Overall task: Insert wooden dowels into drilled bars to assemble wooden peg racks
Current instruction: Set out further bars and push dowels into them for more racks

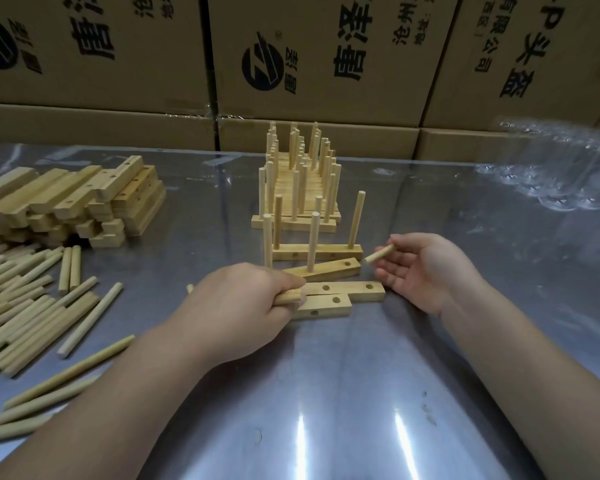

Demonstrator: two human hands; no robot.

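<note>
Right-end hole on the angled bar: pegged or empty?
Empty: hole shows open atop the angled bar; right hand holds a dowel beside it.

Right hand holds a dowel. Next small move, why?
Probably the right hand tips its dowel upright and seats it in the open end hole of the angled bar: the hole lies just beside the dowel tip, and two dowels already stand there.
</note>
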